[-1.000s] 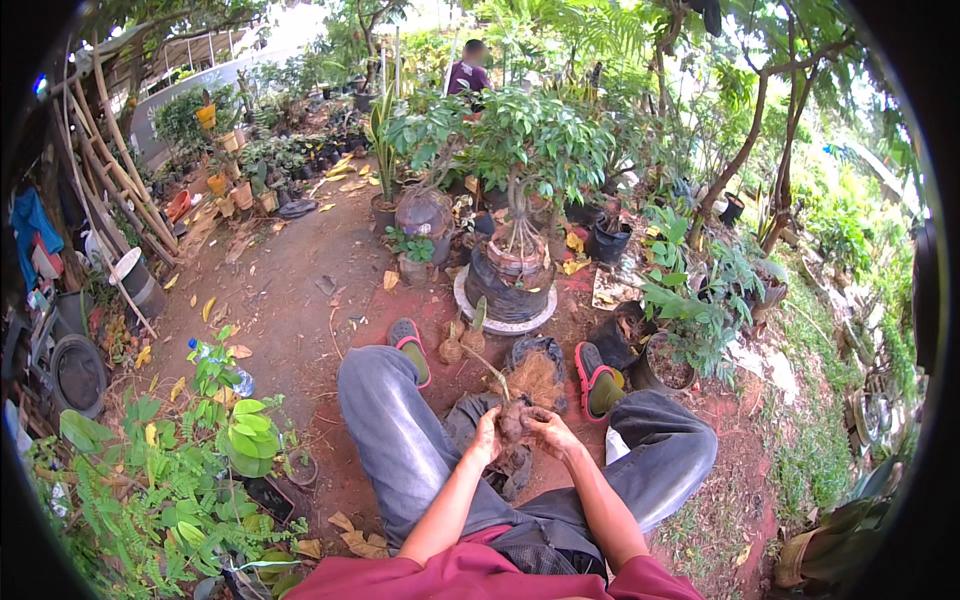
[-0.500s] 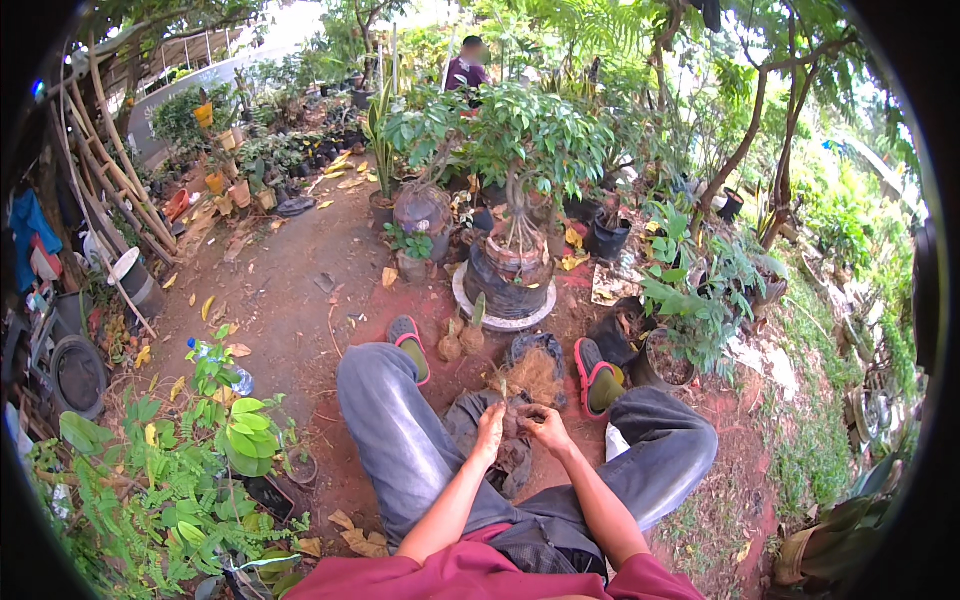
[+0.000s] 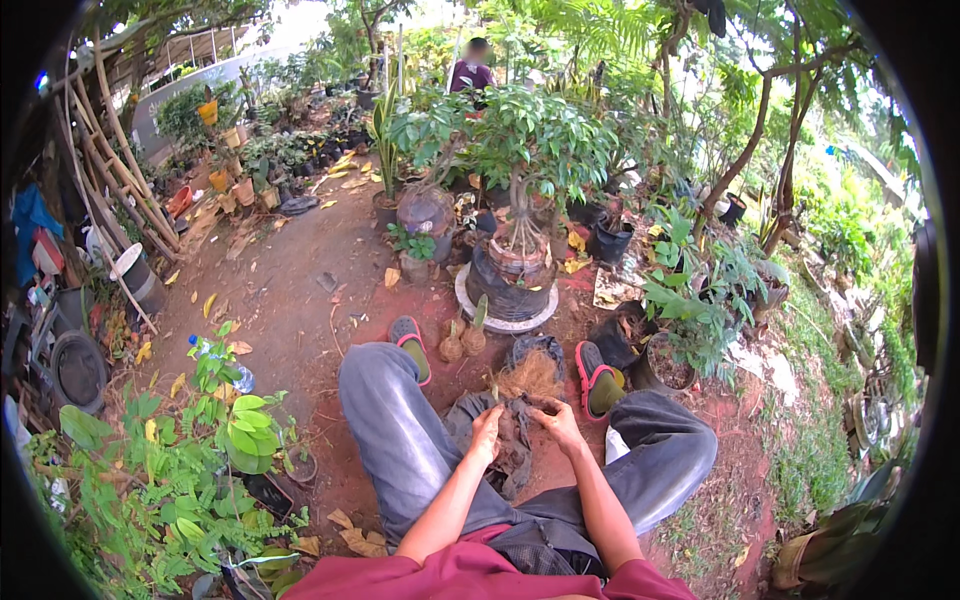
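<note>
Between my bent knees, my left hand [image 3: 486,434] is closed around a small plant whose pale shoot [image 3: 496,388] sticks up above the fingers. A dark brown clump [image 3: 515,418] shows between both hands. My right hand [image 3: 557,424] has its fingers bent together at the clump's right side; whether they pinch fibre or a bit of the clump is too small to tell. Just beyond lies a heap of light brown fibre [image 3: 536,376] on dark plastic sheeting [image 3: 463,418]. Two round brown balls with green shoots, one left [image 3: 451,347] and one right [image 3: 475,339], stand past it.
A large potted tree [image 3: 505,270] on a pale round base stands ahead. Black pots [image 3: 612,338] and leafy plants are at the right. A leafy shrub [image 3: 245,435] and a plastic bottle [image 3: 243,379] are at the left. Another person [image 3: 468,74] is in the background.
My right hand has shifted slightly right and up, away from my left, and the gap between them is wider. My left hand has moved slightly left, still around the plant.
</note>
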